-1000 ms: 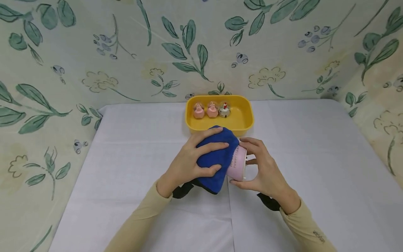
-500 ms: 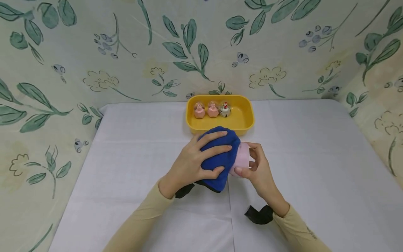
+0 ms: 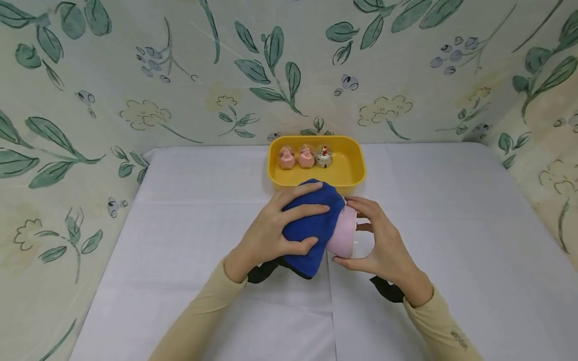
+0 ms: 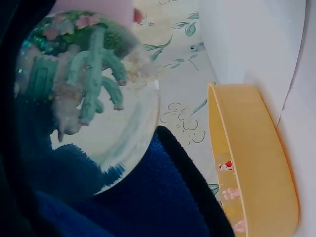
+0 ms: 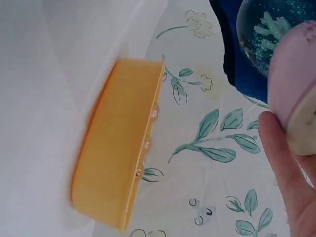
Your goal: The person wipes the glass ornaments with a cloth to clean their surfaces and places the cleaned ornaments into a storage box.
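A snow globe with a pink base (image 3: 343, 233) is held tilted on its side above the white table, its glass ball covered by a blue cloth (image 3: 311, 220) in the head view. My left hand (image 3: 273, 228) grips the cloth around the ball, fingers spread over it. With thumb and fingers, my right hand (image 3: 386, 245) holds the rim of the base. The left wrist view shows the clear glass ball (image 4: 133, 128) with green cactus-like shapes and glitter inside, the cloth against it. Part of the underside of the base (image 5: 305, 126) appears in the right wrist view.
A yellow tray (image 3: 349, 189) stands at the table's back edge, just beyond the hands. Inside, along its left side, are two pink figures (image 3: 306, 157) and a white one with a red top (image 3: 323, 157). A floral cloth hangs behind the white table (image 3: 189, 240).
My right hand closed in on the base, then swung back out to the right. The base has turned, so its lettering has gone from view. The left hand with the cloth shifted slightly and returned.
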### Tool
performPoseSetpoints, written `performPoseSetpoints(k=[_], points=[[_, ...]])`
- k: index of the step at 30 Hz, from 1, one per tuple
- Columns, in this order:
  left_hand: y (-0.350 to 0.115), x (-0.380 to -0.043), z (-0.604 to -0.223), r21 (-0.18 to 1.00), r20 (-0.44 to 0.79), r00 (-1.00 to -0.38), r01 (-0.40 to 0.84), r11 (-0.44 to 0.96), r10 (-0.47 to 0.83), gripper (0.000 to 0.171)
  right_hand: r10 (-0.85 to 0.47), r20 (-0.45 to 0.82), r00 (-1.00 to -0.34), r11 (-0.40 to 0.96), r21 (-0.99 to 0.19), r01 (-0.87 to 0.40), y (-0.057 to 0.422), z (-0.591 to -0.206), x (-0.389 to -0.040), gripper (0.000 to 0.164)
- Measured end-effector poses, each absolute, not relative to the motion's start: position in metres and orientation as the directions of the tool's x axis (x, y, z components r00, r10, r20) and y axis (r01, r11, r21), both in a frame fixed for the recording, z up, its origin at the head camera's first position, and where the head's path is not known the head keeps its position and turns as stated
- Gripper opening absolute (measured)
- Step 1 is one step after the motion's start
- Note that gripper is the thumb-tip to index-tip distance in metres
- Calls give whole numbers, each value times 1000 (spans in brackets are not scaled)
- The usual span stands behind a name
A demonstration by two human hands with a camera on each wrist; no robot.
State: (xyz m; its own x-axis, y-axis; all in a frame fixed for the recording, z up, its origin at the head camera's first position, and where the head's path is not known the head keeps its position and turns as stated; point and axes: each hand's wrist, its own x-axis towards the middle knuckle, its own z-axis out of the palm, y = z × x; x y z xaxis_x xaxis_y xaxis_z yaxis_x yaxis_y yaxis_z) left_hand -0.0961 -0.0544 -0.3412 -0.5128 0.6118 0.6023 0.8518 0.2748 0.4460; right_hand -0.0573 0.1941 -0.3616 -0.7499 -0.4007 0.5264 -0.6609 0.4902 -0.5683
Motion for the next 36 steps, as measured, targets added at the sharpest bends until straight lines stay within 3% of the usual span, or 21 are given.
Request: performPoseSetpoints(k=[4,8,11,14,18,22,26,31,33,36], points=[[-52,-95,-340,405,604,-504,861,306,618,47,-334,580,-743,450,-594,-667,192,-368,-59,96],[-50,-95,-340,362,591,-509,861,358,626,47,-238,522,-819,363,-734,-573,187,-375,-56,91],[-48,-95,-341,331,584,-510,860,389,631,47,-179,380,-907,277,-866,-417,182,-375,-54,83],[-47,-94,-343,320,573,-517,855,408,635,48,-135,160,-978,142,-973,-179,177,-370,-52,68],[-47,-93,-345,367,561,-545,839,403,623,49,-145,-29,-989,88,-996,16,175,-360,-51,61],[-51,-95,-343,434,573,-554,830,350,604,50,-284,44,-958,193,-976,-102,183,-354,-49,81],[-54,-99,-339,460,585,-534,838,292,611,50,-405,253,-878,308,-867,-392,192,-352,-52,104],[-54,-99,-339,459,584,-517,846,272,626,49,-462,486,-742,413,-622,-665,198,-354,-61,96],[-52,-98,-341,461,585,-520,845,273,623,49,-453,532,-715,414,-585,-697,197,-357,-62,90],[-50,-97,-343,459,591,-533,840,291,606,50,-384,561,-734,388,-623,-679,194,-364,-61,88]])
